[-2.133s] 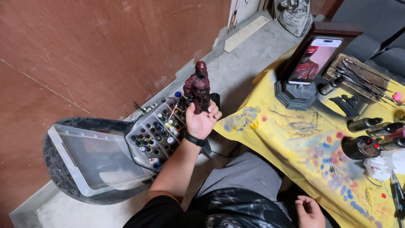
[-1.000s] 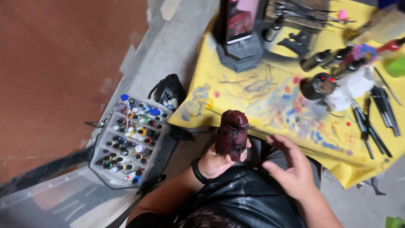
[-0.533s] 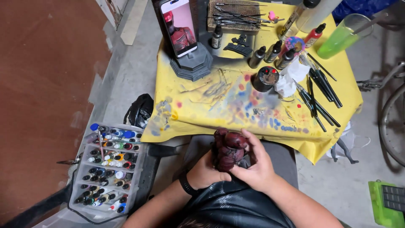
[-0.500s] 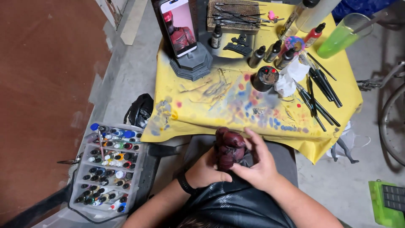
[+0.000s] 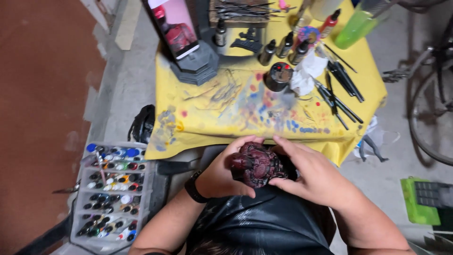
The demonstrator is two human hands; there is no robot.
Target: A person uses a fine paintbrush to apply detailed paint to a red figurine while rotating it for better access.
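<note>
A dark red painted figurine [image 5: 257, 164] lies across my lap, just below the edge of the yellow paint-stained cloth [image 5: 212, 118]. My left hand [image 5: 221, 175], with a black wristband, cups it from the left and underneath. My right hand [image 5: 315, 172] grips it from the right, fingers spread over its side. Both hands hold the figurine together above my black apron [image 5: 257, 224].
A grey tray of several paint bottles [image 5: 113, 189] sits on the floor at the left. On the cloth stand a phone on a grey stand [image 5: 181, 33], dropper bottles [image 5: 283, 47], a round pot [image 5: 278, 75], crumpled tissue [image 5: 306, 75] and brushes [image 5: 339, 89]. A bicycle wheel [image 5: 432, 113] is at right.
The figurine came from being held up at arm's length over the paint tray down to my lap, and my right hand joined my left on it. The view tilted down over the table.
</note>
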